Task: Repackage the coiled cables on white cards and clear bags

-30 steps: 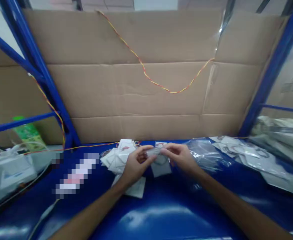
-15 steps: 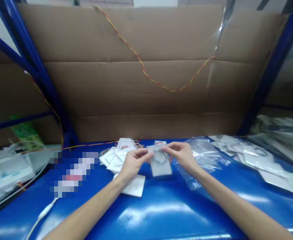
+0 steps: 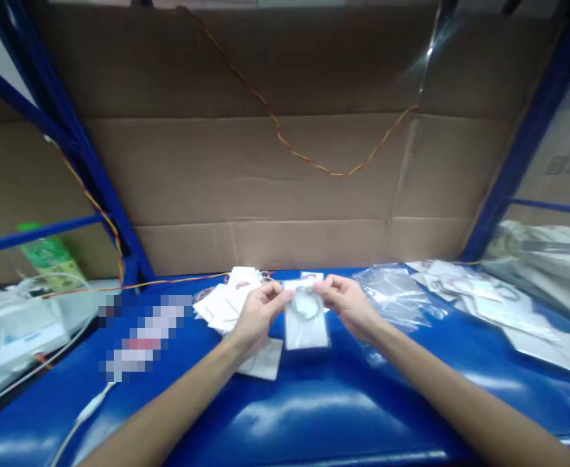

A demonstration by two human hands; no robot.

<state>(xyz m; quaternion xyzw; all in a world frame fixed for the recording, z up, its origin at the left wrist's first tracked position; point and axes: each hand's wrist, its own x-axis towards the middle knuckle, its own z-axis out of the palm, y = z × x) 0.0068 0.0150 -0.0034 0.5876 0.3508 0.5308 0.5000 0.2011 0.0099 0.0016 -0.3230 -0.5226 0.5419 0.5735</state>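
Held up between both hands is a small clear plastic bag with a white card and a ring-shaped item inside. My left hand pinches its upper left corner. At the upper right corner, the thumb and fingers of my right hand are closed on it. White cards lie in a loose pile behind and left of my left hand, and another white card lies below that wrist. Beyond my right hand sits a heap of clear plastic bags.
Bagged cards are stacked on the right of the blue tabletop. A white cable runs at the left, near a white box and a green package. Cardboard stands behind, with a twisted red-yellow wire hanging across it.
The bag with the card has come slightly lower and now faces me more squarely, its ring showing more clearly. Both hands keep their hold at its top corners.
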